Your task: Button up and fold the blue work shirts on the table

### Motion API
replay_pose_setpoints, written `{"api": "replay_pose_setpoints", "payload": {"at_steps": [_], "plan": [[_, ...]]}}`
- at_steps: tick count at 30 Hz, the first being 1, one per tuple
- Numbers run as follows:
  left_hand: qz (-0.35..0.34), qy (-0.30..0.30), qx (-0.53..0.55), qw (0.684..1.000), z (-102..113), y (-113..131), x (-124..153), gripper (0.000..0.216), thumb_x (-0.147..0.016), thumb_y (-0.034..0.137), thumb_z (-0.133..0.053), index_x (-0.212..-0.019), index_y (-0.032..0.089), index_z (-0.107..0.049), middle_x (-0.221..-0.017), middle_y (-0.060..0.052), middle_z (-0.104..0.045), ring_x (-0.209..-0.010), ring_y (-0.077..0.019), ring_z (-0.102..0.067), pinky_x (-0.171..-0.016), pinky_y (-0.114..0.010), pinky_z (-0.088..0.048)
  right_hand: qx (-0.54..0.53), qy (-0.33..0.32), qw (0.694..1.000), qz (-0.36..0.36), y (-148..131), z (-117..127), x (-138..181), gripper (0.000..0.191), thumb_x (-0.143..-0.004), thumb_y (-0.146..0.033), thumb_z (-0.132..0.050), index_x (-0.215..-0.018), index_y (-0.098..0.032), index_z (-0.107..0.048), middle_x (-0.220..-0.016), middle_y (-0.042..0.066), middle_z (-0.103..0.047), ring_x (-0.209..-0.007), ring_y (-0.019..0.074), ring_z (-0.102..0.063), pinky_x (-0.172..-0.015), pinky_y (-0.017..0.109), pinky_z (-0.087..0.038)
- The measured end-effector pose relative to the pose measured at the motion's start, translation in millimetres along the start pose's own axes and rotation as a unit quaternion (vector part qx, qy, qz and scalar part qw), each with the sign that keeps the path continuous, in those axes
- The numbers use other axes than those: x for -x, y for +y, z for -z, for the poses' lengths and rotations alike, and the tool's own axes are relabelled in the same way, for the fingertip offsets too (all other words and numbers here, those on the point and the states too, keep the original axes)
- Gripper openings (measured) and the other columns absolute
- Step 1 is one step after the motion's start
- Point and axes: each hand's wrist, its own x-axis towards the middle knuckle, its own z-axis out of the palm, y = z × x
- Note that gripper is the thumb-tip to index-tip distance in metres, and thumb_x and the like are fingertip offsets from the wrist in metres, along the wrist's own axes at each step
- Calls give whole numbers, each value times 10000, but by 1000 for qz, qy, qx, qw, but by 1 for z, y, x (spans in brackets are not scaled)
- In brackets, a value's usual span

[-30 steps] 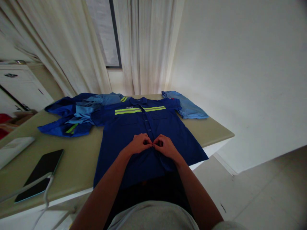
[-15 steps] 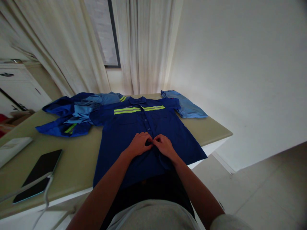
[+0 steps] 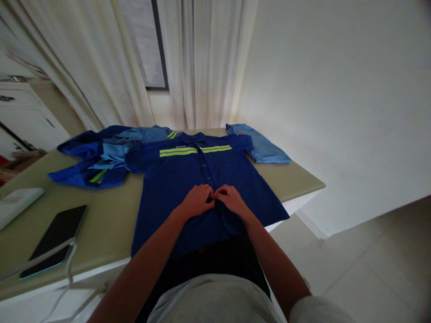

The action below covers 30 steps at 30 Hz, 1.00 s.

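The dark blue shirt (image 3: 191,177) is spread front side up on the table (image 3: 107,224), with its collar (image 3: 193,138) pointed away from the person and its lower part brought to the near edge. The chest is crossed by a yellow-green band (image 3: 178,153) with a grey stripe, and buttons (image 3: 209,178) can be seen down the front opening below it.

At that opening, lower down, the cloth is pinched by both hands. The left hand (image 3: 199,200) is curled, thumb and fingers nearly closed on the fabric; the right hand (image 3: 232,198) is bent likewise just beside it, its fingertips brought together on the same spot. Whether a button is held between them cannot be told.

The shirt's sleeve at the left of the view is met by a heap of blue garments (image 3: 112,152); the other sleeve is laid against a light blue garment (image 3: 267,147). Well apart, toward the left, a black phone (image 3: 57,237) is crossed by a white cable (image 3: 69,264), and a white object (image 3: 20,204) is placed near it.
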Motion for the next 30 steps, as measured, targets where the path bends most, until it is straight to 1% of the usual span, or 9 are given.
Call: {"api": "replay_pose_setpoints", "payload": {"at_steps": [4,7,14,20,26,30], "plan": [[-7,-7,-61,998,0,6,1,154,-954,342,-601,-943,192,-631,-1000,-70,-688,-961,-256,-652,-858,-402,-463,1,11,1000,8,0,-1,0,137,-873,-285,-702,-825,-211,-806,-897,24,-749,-793,163,-646,-718,273,-433],[-8,-12,-76,997,2,9,2,162,-966,350,-578,-941,200,-635,-980,-71,-687,-946,-257,-658,-854,-404,-461,13,29,999,4,-2,-3,2,111,-856,-268,-708,-824,-216,-801,-889,22,-754,-776,160,-647,-712,271,-437],[-9,-15,-69,997,3,10,3,181,-972,372,-577,-935,213,-656,-959,-81,-688,-927,-262,-673,-861,-406,-467,4,41,999,9,-4,-3,5,66,-832,-238,-717,-821,-203,-771,-864,14,-749,-754,154,-647,-693,267,-438],[-9,-6,-63,998,0,8,3,197,-995,357,-543,-925,213,-658,-965,-78,-699,-902,-249,-678,-839,-395,-479,2,38,999,36,-1,-2,5,95,-873,-201,-678,-846,-193,-768,-864,20,-741,-776,152,-652,-717,265,-443],[-5,-13,-67,998,-1,9,1,259,-1030,353,-476,-980,201,-679,-982,-95,-701,-924,-261,-688,-843,-394,-488,11,41,998,50,-2,-2,5,113,-891,-189,-670,-826,-182,-763,-834,14,-712,-742,138,-621,-702,260,-422],[7,-7,-50,999,0,9,0,237,-1021,365,-500,-957,212,-669,-964,-75,-703,-905,-242,-685,-836,-372,-484,-3,46,997,62,-1,-1,7,111,-902,-186,-668,-834,-184,-755,-826,7,-698,-746,134,-611,-713,258,-425]]}}
